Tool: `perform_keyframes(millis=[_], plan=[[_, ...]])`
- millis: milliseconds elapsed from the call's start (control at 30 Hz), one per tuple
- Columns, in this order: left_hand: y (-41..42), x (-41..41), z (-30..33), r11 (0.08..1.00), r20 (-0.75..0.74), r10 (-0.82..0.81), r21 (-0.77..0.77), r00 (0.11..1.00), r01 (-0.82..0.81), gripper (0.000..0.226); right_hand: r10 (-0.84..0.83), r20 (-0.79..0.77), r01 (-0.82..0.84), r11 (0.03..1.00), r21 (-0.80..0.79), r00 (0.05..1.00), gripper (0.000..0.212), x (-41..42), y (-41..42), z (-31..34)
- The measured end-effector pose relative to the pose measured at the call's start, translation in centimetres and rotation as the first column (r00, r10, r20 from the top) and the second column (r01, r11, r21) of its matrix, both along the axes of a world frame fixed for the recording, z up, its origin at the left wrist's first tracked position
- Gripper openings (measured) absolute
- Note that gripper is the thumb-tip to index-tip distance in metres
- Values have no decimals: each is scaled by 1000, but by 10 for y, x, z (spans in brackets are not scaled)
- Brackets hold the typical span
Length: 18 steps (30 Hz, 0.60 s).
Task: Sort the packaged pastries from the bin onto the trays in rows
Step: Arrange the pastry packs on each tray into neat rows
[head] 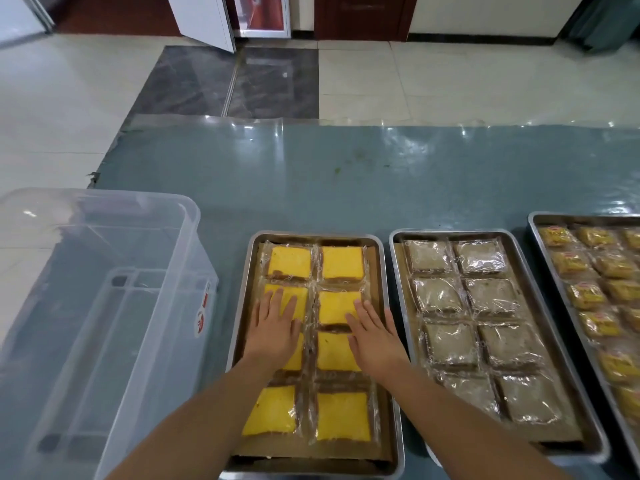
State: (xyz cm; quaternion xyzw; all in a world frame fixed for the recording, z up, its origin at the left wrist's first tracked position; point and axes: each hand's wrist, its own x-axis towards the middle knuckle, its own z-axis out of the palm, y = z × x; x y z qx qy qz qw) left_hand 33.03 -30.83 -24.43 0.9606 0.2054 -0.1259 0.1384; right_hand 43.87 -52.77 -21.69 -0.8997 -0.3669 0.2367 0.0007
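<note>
Hands: left hand [275, 329] and right hand [375, 336] lie flat, fingers straight, on yellow pastries [341, 263].
Room: bare blue worktop [311, 181] beyond tray [242, 306].
Left: clear bin [194, 216].

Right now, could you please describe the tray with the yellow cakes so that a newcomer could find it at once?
On the blue table, three metal trays sit right of the clear plastic bin. It is the tray nearest the bin, under both hands. Only it holds bright yellow cakes; the middle tray's are pale grey.
</note>
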Motion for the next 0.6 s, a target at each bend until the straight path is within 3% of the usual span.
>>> perform_keyframes(millis=[367, 600], plan=[[-41, -88, -6, 998, 3, 59, 4, 998, -59, 52, 15, -33, -15, 1000, -19, 999, 55, -68, -37, -12], [-36, -90, -10, 999, -39, -31, 22, 999, 32, 57, 7, -58, -8, 1000, -26, 998, 56, -87, -40, -13]])
